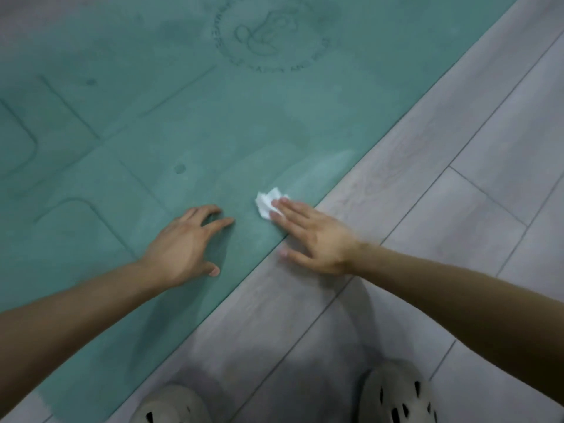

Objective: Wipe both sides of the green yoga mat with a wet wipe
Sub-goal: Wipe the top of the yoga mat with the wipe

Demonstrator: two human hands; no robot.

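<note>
The green yoga mat (189,117) lies flat on the floor and fills the upper left of the view, with printed lines and a round logo on its face. My right hand (311,233) lies flat at the mat's near edge, its straight fingers pressing a crumpled white wet wipe (267,203) onto the mat. The thumb reaches over the edge onto the floor. My left hand (186,242) rests on the mat just left of the wipe, fingers spread and slightly bent, holding nothing.
Grey wood-look floor planks (442,184) run along the mat's right edge and fill the right side. My two feet in pale perforated clogs (396,398) stand on the floor at the bottom, close to the mat's edge.
</note>
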